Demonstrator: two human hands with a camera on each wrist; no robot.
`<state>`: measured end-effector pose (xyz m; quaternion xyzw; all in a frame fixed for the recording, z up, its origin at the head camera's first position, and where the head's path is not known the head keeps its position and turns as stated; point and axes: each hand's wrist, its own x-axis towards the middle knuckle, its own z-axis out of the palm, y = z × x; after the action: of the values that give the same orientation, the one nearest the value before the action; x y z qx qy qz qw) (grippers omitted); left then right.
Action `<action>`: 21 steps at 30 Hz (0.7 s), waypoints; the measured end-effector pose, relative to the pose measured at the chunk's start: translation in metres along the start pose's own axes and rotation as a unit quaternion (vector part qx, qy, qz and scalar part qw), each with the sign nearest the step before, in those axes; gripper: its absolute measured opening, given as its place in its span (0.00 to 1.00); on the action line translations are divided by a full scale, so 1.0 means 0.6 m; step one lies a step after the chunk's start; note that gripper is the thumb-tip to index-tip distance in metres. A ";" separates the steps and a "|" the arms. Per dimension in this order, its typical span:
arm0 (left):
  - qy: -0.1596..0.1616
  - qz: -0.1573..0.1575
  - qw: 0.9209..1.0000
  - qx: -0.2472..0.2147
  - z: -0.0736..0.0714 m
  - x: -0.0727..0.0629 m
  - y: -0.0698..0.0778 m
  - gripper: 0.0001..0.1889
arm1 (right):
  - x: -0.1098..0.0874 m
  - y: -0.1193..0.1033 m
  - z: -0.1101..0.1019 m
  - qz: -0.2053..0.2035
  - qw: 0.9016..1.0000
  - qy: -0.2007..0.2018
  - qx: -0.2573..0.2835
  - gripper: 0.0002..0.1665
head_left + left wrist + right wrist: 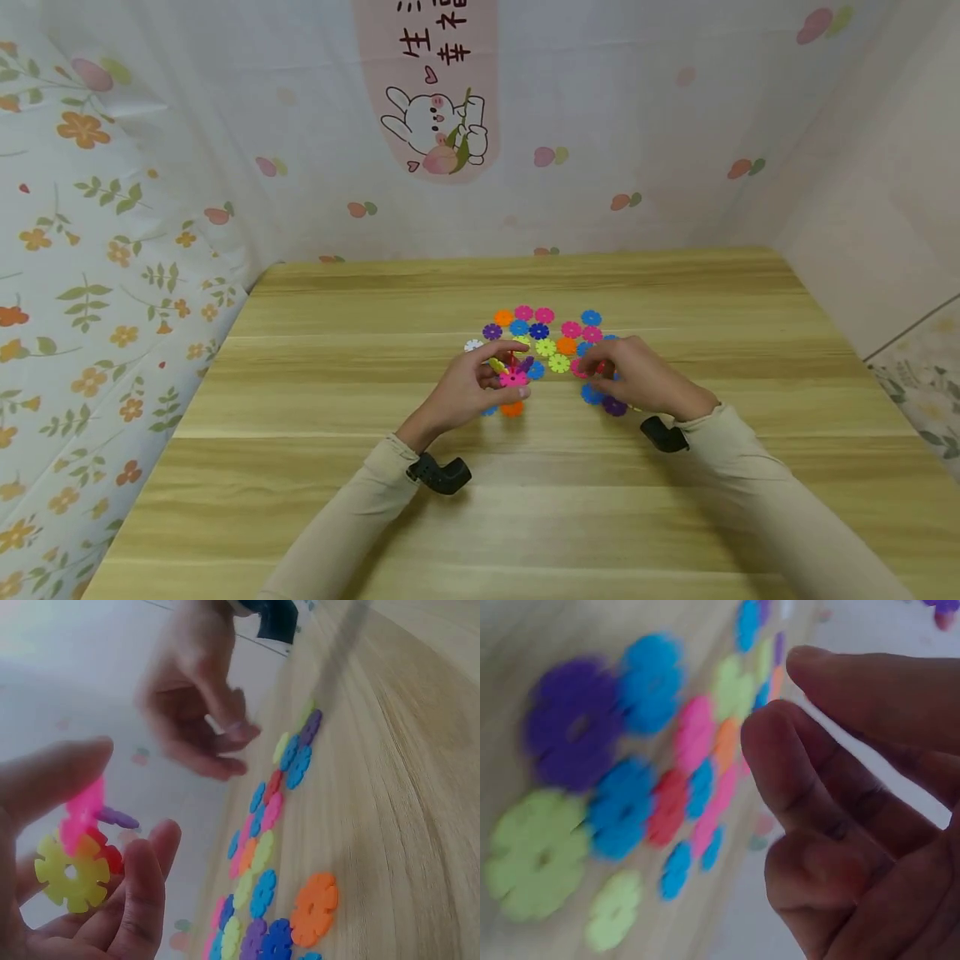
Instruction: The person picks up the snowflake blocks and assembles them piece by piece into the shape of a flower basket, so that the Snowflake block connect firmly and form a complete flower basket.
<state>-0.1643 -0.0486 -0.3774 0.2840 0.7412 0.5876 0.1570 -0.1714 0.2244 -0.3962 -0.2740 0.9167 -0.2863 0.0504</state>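
Beige sleeves point(337, 525) and black wrist devices point(442, 475) lead toward loose flower-shaped plastic discs point(558, 363) in many colours, spread across the middle of the pale wood-grain bench point(225, 467). Left hand point(465, 385) grips a joined pink, yellow, red and purple disc cluster point(513, 379) above it; right hand point(648, 379) hovers, its grip relaxed and unfilled. Wood extends well past the discs to the side and far edges, before white printed cloth point(600, 100).

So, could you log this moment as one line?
left hand: holds joined discs | right hand: empty, near loose discs on table
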 end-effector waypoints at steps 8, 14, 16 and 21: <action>-0.004 0.010 1.000 -0.014 0.007 0.008 -0.016 0.25 | -0.012 0.018 0.025 0.009 0.996 -0.010 -0.083 0.16; 0.004 0.013 1.000 -0.011 0.010 0.018 -0.044 0.26 | -0.010 0.022 0.038 -0.012 0.994 0.002 -0.112 0.17; 0.003 0.014 1.000 -0.011 0.011 0.019 -0.047 0.26 | -0.009 0.022 0.040 -0.012 0.995 0.001 -0.103 0.17; 0.004 0.012 1.000 -0.007 0.014 0.018 -0.046 0.26 | -0.007 0.026 0.041 -0.003 0.997 -0.010 -0.082 0.18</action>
<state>-0.1749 -0.0397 -0.4052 0.2889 0.7346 0.5956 0.1489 -0.1692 0.2249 -0.4255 -0.2824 0.9358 -0.2081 0.0362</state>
